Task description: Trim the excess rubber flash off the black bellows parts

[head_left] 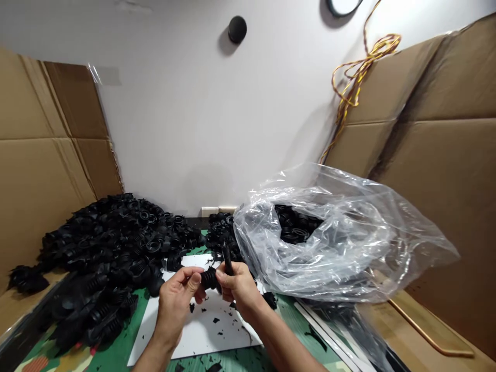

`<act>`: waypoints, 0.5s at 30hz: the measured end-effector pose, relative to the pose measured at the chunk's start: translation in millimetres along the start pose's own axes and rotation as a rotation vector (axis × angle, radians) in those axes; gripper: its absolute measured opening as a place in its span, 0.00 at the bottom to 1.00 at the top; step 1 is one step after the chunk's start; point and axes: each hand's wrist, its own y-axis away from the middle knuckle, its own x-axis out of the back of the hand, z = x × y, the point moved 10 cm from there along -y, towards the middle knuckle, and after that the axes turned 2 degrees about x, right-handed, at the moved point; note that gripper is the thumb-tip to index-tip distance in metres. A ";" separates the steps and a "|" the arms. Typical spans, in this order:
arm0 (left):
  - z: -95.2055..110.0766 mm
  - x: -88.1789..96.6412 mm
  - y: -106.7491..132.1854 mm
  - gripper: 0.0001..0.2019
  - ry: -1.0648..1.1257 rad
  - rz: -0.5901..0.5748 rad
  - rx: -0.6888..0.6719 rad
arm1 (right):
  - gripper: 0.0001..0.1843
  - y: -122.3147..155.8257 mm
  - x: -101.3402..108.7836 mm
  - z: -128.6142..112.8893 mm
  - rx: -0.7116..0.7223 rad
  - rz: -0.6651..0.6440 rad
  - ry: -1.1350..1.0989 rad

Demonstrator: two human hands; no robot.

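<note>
Rubber bellows (209, 279) in hand: one, black, ribbed, held just above the white board (197, 333). Hands: two, the left hand (174, 305) and right hand (240, 289), both grips clamped on it from either side. Right hand also holds one slim black implement (228, 261), upright, exact kind not determinable. Loose black bellows (104, 258): a heap, too many to count, left of and behind the board. Clear plastic bag (329, 243): one, right of the board, with more black bellows (294, 225) inside. Black rubber scraps (217, 330): numerous, scattered on the board. Green worktop (135, 330) lies beneath the board.
</note>
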 end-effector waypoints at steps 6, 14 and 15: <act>2.5 21.5 -5.3 0.22 -0.073 0.155 -0.012 | 0.11 76.7 28.9 -141.9 0.901 0.439 0.654; -15.3 16.4 -5.3 0.14 -0.366 0.150 0.017 | 0.13 82.0 116.0 -202.5 0.771 0.914 1.499; -14.5 14.4 -4.9 0.11 -0.428 0.144 0.005 | 0.17 80.3 112.9 -199.5 0.761 0.898 1.510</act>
